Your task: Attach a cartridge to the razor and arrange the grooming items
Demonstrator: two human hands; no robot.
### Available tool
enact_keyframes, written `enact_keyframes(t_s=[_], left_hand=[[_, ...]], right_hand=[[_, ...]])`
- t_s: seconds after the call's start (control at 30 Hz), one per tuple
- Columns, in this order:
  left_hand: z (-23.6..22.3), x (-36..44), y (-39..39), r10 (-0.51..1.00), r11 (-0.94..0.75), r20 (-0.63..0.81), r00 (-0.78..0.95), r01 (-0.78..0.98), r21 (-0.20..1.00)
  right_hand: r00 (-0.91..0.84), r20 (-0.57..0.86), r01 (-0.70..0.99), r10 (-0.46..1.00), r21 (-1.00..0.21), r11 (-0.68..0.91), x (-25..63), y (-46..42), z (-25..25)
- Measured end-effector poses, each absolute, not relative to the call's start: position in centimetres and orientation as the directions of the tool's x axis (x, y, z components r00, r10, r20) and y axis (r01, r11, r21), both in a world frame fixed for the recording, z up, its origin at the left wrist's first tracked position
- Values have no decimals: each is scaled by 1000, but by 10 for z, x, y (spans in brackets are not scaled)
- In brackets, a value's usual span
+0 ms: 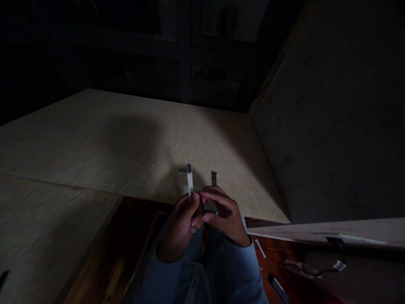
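Note:
My left hand (pixel 179 226) is closed round a slim white toothbrush (pixel 190 181); its head with dark bristles points up and away from me. Close beside it, my right hand (pixel 223 213) pinches a small dark green piece (pixel 201 206) between thumb and fingers. That piece lies against the left fingertips, and its exact kind is too dark to make out. Beyond the right hand lies a dark T-shaped thing (pixel 214 177), like a razor, partly hidden by the fingers. Behind the toothbrush head a short dark item (pixel 182 170) rests on the table.
The pale table (pixel 142 147) ends in front of my lap, with a board-like wall (pixel 332 126) at the right. A second pale surface (pixel 28 228) stands at the left. On the reddish floor lie a white strip (pixel 260 248), a dark bar (pixel 279 289) and a cable (pixel 303 268).

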State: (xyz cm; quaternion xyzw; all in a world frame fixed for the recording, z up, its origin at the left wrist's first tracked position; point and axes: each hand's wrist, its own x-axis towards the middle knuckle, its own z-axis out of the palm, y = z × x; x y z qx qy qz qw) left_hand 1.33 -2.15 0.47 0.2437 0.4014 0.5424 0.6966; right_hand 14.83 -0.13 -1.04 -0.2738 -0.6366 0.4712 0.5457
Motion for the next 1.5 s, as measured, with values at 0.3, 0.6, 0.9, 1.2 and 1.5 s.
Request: enact_keyframes(t_s=[0.3,0.6,0.9,1.2,1.5], left_hand=[[8,17,-25,940,331,-319,119,-536,777],[5,11,-23,967,252,-246,58,-318,914],[18,-9,-26,1000,11,-7,-27,164,986],[13,-3,-28,997,-83,80,24,185,979],[23,-1,-29,990,-99,77,119,185,978]], right_hand=[[-228,445,-167,866,-894,415,149,-2,-13],[-69,307,-398,949,-881,256,150,-4,-20],[154,165,-482,974,-848,220,154,-1,-29],[187,113,-472,976,-861,190,155,0,-28],[233,124,-441,964,-870,219,158,0,-29]])
